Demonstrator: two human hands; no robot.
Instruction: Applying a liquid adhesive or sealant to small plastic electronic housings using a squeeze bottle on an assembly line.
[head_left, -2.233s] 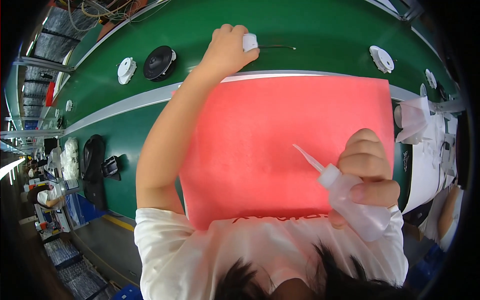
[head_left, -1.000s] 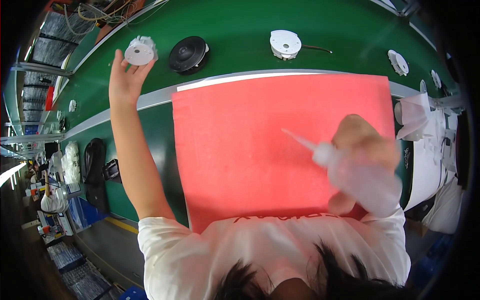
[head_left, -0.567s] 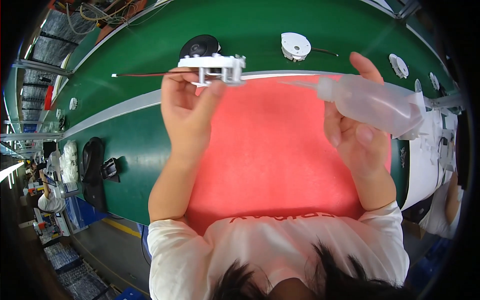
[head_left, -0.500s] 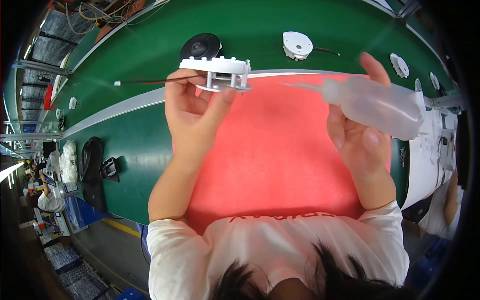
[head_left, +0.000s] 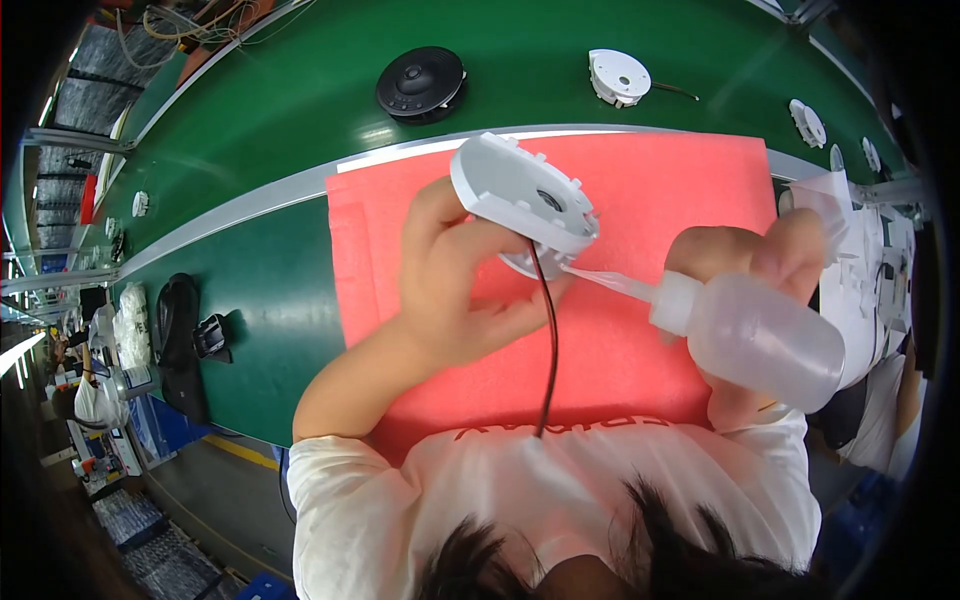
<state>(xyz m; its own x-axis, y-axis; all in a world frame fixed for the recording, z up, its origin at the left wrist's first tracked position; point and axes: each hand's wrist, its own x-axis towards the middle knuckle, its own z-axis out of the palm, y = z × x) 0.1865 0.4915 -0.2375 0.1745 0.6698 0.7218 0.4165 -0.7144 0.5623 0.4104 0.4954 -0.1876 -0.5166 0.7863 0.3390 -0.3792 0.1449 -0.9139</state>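
Note:
My left hand (head_left: 445,275) grips a white plastic housing (head_left: 505,185), tilted with its notched, round-holed face showing. A dark cable (head_left: 553,350) hangs from the housing down toward my shirt. My right hand (head_left: 745,255) is closed round a translucent squeeze bottle (head_left: 770,340) lying nearly level. Its thin nozzle (head_left: 612,281) points left, the tip at the housing's lower edge; whether they touch I cannot tell. Part of my right hand is hidden behind the bottle.
Under my hands lies a pink foam sheet (head_left: 620,370). Beyond it, on the green bench (head_left: 520,80), sit a black round unit (head_left: 421,83) and a white housing with a cable (head_left: 619,78). More white parts (head_left: 807,124) lie farther right. A black case (head_left: 178,335) stands at left.
The housing has turned over and come right and nearer, its cable now hanging down instead of stretching left. The bottle has moved nearer, and its nozzle tip has reached the housing.

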